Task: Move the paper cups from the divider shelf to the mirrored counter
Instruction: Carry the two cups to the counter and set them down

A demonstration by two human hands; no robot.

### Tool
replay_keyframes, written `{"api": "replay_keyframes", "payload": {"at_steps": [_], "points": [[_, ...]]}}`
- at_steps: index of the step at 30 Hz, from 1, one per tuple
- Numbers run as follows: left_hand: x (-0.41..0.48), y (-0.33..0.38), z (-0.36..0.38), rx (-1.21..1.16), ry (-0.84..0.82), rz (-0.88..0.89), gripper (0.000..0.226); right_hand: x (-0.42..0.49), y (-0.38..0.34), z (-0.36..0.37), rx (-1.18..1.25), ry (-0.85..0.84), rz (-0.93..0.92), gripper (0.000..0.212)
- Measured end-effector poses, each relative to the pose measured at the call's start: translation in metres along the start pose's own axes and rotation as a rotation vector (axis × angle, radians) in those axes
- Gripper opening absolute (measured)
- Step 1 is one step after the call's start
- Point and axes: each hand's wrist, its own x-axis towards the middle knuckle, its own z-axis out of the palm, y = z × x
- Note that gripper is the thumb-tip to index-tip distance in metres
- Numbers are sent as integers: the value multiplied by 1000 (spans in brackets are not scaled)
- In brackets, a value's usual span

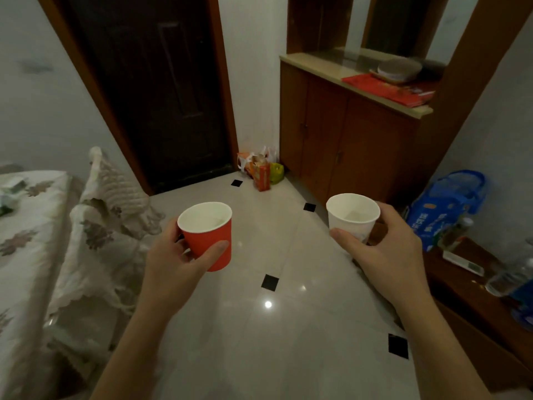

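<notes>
My left hand (176,262) grips a red paper cup (209,241) upright, white inside, held over the tiled floor. My right hand (383,249) grips a white paper cup (353,219) upright at about the same height, further right. Both cups look empty. The mirrored counter (311,63), a beige top on a brown wooden cabinet with a mirror behind it, stands ahead at the upper right, well beyond both hands.
On the counter lie a red packet (386,90) and a round bowl-like item (399,70). Bags (261,168) sit on the floor by a dark door (150,90). A cloth-covered table and chair (95,215) are left. A low brown shelf (473,287) with bottles and a blue bag (444,209) is right.
</notes>
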Motion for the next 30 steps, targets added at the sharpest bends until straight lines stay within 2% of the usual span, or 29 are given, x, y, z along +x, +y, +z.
{"api": "replay_keyframes", "payload": {"at_steps": [9, 16, 22, 26, 30], "points": [[128, -53, 23, 7, 52, -34, 73, 117, 40, 90, 13, -90, 13, 72], [276, -94, 19, 40, 48, -10, 72, 247, 48, 182, 0, -42, -14, 68], [404, -121, 17, 67, 14, 8, 90, 344, 52, 252, -2, 15, 14, 65], [470, -139, 29, 44, -18, -3, 85, 393, 66, 283, -27, 17, 42, 52], [535, -159, 48, 34, -34, -11, 81, 444, 92, 311, -57, 39, 69, 54]]}}
